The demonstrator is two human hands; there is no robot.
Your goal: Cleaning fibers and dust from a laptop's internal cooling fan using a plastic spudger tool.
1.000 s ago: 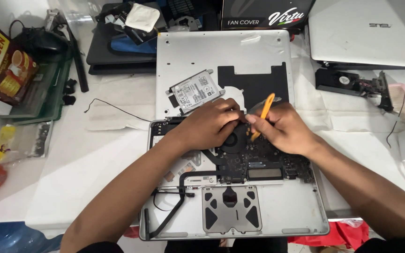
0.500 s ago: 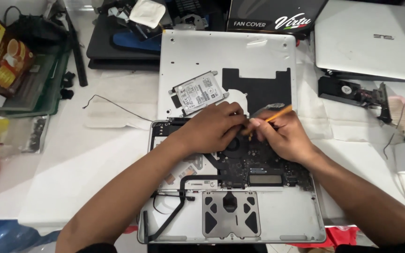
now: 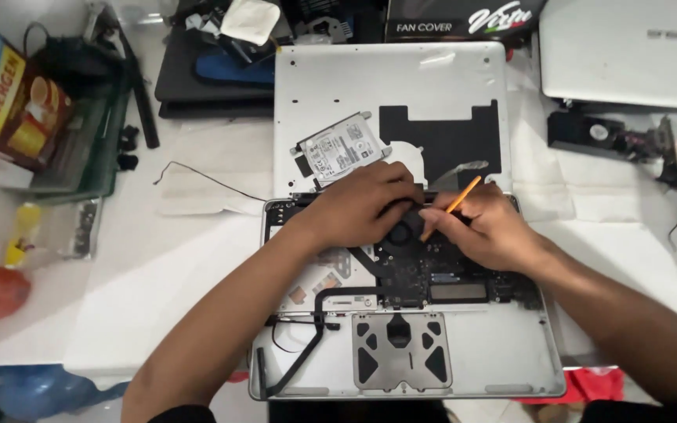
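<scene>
Here, opened silver laptop (image 3: 464, 368): dark board exposed; right hand (image 3: 487, 231) grip closed around orange tool (image 3: 452, 207); left hand (image 3: 362, 207) pressing inside.

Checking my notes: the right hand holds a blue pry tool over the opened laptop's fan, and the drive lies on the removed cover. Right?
Not quite: in the head view the tool in the right hand is orange. The rest stands: laptop, fan, drive, cover.

Hard drive (image 3: 342, 149) on detached cover (image 3: 331, 86)

White table (image 3: 197, 258), opened laptop (image 3: 503, 360), silver cover panel (image 3: 338, 86), closed laptop (image 3: 628, 55)
</scene>
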